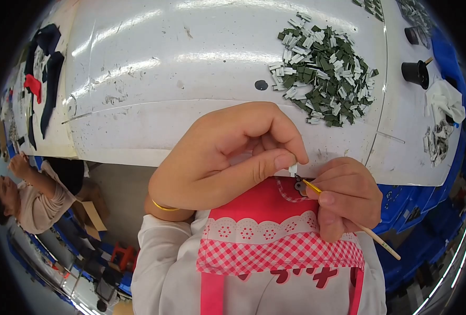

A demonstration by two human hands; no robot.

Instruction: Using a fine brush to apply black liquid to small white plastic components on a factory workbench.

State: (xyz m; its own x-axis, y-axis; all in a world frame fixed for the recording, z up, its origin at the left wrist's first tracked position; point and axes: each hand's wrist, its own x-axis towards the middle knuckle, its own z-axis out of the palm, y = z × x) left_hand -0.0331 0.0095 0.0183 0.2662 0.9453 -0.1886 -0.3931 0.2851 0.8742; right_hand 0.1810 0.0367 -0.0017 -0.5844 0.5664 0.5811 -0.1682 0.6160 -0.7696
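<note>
My left hand (233,157), a gold bracelet at its wrist, is closed in a pinch between thumb and forefinger. From the pinch sticks a small white piece (293,170). Just to the right, my right hand (346,197) grips a thin paintbrush (377,240) with a pale wooden handle and a yellow neck. The brush's dark tip is at or close to the piece's lower end; whether they touch, I cannot tell. Past my hands on the table lies a heap of small dark green and white pieces (330,73), like the one I hold.
The white table (138,113) has its near edge at my red apron (254,210). At the right stand a black cup (415,73) with a stick in it and a crumpled white cloth (446,100). A co-worker (33,199) sits at the left, near dark fabric (52,97).
</note>
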